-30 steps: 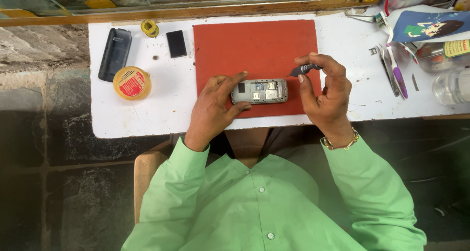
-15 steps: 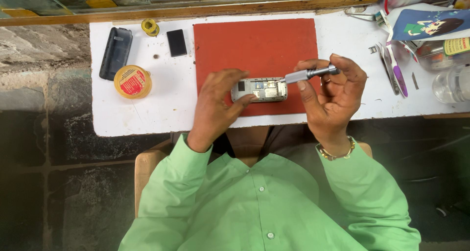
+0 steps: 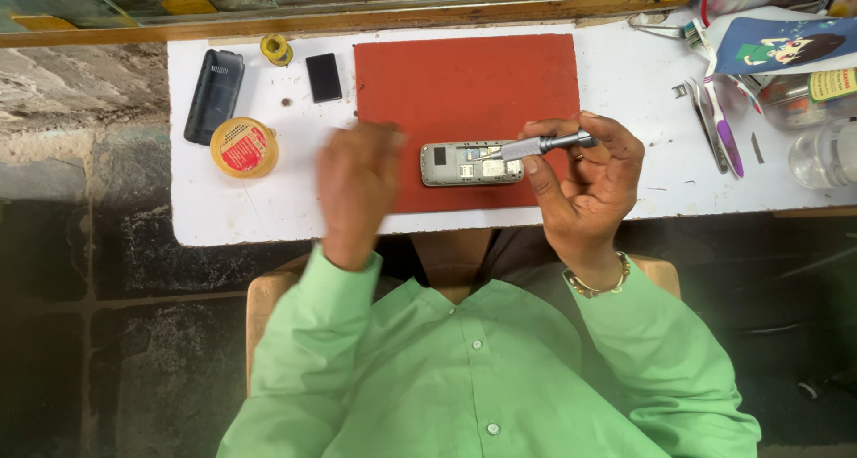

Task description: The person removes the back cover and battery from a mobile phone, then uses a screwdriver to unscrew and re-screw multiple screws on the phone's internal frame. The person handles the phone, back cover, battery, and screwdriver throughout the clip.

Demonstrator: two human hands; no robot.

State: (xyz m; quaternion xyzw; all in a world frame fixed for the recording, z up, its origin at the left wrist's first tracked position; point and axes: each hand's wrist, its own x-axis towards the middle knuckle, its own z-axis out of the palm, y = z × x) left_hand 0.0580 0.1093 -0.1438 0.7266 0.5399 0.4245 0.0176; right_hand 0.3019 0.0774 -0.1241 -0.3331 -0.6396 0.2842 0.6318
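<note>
A grey mobile phone (image 3: 470, 163) with its back cover off lies on a red mat (image 3: 464, 83) on the white table (image 3: 268, 217). My right hand (image 3: 585, 186) grips a small silver screwdriver (image 3: 540, 145), whose tip rests on the phone's right end. My left hand (image 3: 354, 183) is blurred, just left of the phone, off it and holding nothing that I can see; its fingers seem loosely bent.
At the table's left lie a black back cover (image 3: 214, 95), a black battery (image 3: 323, 77), a yellow round tin (image 3: 244, 146) and a small solder spool (image 3: 276, 48). Tweezers, a purple-handled tool (image 3: 725, 137), a clear jar (image 3: 821, 154) and a picture card (image 3: 777, 43) crowd the right.
My left hand has let go of the phone and moved left. My right hand has brought the screwdriver's tip down onto the phone.
</note>
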